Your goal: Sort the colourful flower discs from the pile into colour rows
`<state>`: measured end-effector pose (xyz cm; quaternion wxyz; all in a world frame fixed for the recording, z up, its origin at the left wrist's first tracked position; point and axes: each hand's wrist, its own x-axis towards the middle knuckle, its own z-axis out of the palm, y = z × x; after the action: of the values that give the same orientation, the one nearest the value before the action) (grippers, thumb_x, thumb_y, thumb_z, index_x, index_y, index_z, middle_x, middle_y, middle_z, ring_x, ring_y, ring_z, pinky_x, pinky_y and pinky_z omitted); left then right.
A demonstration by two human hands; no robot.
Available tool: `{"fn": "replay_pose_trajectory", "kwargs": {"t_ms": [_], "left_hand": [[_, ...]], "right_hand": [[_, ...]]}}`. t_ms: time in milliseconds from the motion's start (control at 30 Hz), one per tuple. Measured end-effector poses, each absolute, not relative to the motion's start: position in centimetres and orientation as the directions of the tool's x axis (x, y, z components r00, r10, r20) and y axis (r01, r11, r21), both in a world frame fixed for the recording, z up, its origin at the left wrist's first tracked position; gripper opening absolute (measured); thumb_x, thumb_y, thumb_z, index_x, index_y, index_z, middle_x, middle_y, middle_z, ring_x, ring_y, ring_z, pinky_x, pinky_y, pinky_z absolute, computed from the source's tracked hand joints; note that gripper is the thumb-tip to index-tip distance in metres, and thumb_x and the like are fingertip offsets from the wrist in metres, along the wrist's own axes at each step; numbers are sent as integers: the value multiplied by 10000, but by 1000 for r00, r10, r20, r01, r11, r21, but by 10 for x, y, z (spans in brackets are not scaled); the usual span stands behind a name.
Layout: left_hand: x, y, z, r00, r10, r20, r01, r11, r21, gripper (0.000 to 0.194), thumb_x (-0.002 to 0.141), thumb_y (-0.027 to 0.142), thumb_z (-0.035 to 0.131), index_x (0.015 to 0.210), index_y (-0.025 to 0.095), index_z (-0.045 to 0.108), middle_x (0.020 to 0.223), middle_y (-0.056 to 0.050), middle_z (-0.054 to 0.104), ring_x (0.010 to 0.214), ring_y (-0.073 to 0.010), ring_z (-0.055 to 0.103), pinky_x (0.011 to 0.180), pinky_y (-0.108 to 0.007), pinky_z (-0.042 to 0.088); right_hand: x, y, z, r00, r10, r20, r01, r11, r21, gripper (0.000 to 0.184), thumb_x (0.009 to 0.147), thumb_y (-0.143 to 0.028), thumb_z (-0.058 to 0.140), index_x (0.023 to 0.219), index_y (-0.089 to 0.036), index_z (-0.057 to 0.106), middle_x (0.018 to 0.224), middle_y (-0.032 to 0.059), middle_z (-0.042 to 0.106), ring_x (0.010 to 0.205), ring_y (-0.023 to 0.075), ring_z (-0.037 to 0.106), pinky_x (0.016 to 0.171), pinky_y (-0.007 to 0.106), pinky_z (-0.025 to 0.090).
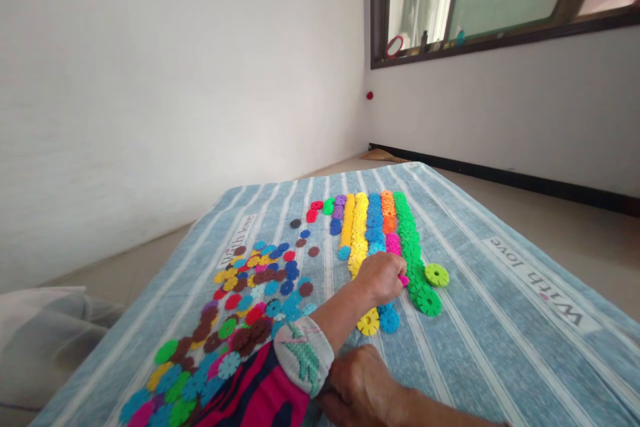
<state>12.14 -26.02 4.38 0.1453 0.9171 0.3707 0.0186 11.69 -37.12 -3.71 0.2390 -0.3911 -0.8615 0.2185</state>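
Pink disc (403, 280), pinched in a narrow grip by a person's left hand (380, 278), pokes out just past the fingertips, beside the foot of the pink row (393, 243). At left on a striped blue sheet (505, 373), a loose heap of mixed discs (235, 310) spreads toward the near edge. The knitted cuff (303, 355) of the left sleeve lies along that heap, and dragging it sideways could sweep pieces out of place. Low at centre, the right hand (357, 383) sits by the cuff with its fingers curled; whether it holds anything cannot be told from this view. Just below the left hand lie a yellow disc (369, 321) and a blue disc (389, 320), both easily nudged. Packed side by side beyond it run the yellow row (358, 233), blue row (374, 220) and orange row (388, 212), then the pink row and the green row (411, 247). The left hand hangs over the yellow row's lower end, so a slip or a pressing palm could knock these tight lines askew. Far right, a green disc (437, 274) rests just off the green row.
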Motion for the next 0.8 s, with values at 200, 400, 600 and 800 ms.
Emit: {"fn": "replay_pose_trajectory", "kwargs": {"t_ms": [200,400,600,800], "left_hand": [[121,-259,39,741,664,-101,669,-716,201,150,785,220,560,852,220,695,872,-40,721,871,-215,653,666,-268,437],[122,-259,35,760,649,-45,644,-742,186,155,743,164,555,815,192,690,870,-55,711,853,-215,647,639,-268,421],[107,-252,41,733,674,93,631,-725,275,94,731,144,566,744,171,655,781,-39,650,761,-176,604,660,-255,411],[46,-250,55,625,758,187,669,-643,373,103,744,130,550,681,162,625,732,-18,615,695,-132,559,658,-226,394]], "right_hand": [[117,-372,-35,-574,788,224,625,598,-502,137,849,-301,532,904,-209,618,794,36,720,692,192,672,581,229,413],[120,-372,-27,-579,786,215,627,599,-498,115,823,-281,552,875,-203,619,791,39,726,705,202,682,578,239,408],[122,-376,-18,-574,792,208,619,586,-524,147,839,-288,553,939,-214,630,822,26,738,698,187,687,581,235,405],[125,-380,-12,-554,823,125,658,525,-539,139,854,-286,536,903,-215,645,770,23,734,669,197,696,555,250,371]]}}
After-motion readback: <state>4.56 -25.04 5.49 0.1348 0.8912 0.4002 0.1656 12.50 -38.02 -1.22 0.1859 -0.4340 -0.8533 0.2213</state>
